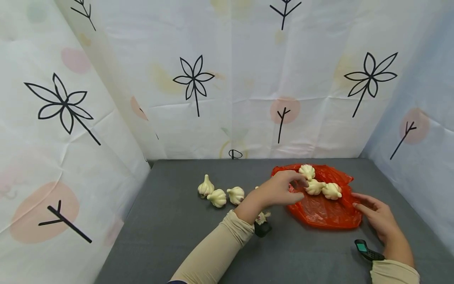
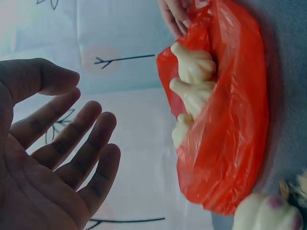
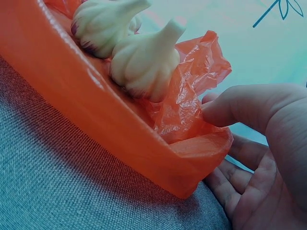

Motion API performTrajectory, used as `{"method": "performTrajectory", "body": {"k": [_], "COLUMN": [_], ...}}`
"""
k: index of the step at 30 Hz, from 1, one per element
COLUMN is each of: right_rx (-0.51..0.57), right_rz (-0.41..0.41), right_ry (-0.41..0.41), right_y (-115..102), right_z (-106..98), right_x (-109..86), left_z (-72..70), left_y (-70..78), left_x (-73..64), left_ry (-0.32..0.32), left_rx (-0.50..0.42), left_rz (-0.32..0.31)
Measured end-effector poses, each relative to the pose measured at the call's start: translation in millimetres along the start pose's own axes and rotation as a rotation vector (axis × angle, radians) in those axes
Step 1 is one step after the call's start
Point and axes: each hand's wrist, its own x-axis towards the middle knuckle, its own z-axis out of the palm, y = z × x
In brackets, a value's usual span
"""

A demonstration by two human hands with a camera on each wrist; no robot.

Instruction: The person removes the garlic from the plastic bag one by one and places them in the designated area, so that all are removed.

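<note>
A red plastic bag lies spread on the table, its edges raised. Three garlic bulbs rest in it. At the bag's right edge, my right hand pinches the plastic between thumb and fingers. Over the bag's left side hovers my left hand, fingers loosely bent and nothing in them, as the left wrist view confirms. More garlic bulbs sit on the table left of the bag. One garlic bulb is partly hidden behind my left forearm.
A grey cloth covers the table. Patterned white curtains enclose the back and both sides. A black strap with a small device is on my right wrist, and a dark wrist device shows by the left wrist.
</note>
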Motion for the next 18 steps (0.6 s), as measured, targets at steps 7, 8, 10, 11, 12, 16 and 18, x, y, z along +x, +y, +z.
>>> {"method": "performTrajectory", "body": {"k": [7, 8, 10, 11, 12, 16, 18], "right_rx": [0.002, 0.001, 0.001, 0.003, 0.005, 0.013, 0.013], "right_rz": [0.003, 0.001, -0.002, -0.005, -0.009, -0.020, -0.020], "right_ry": [0.002, 0.002, 0.004, 0.005, 0.006, 0.011, 0.010], "right_y": [0.3, 0.4, 0.6, 0.8, 1.2, 2.7, 3.2], "right_z": [0.6, 0.7, 1.0, 1.2, 1.3, 1.4, 1.3], "right_x": [0.0, 0.1, 0.0, 0.1, 0.2, 0.6, 0.1], "left_z": [13.0, 15.5, 20.7, 23.3, 25.7, 36.4, 42.2], "left_y": [4.3, 3.6, 2.1, 0.9, -0.1, -5.4, -8.4], "left_x": [27.3, 30.7, 37.6, 40.9, 44.0, 56.0, 61.1], "left_ry": [0.013, 0.018, 0.030, 0.035, 0.039, 0.067, 0.083], "left_rx": [0.016, 0.016, 0.022, 0.030, 0.039, 0.066, 0.074], "left_rz": [0.008, 0.001, -0.011, -0.017, -0.026, -0.037, -0.049]}}
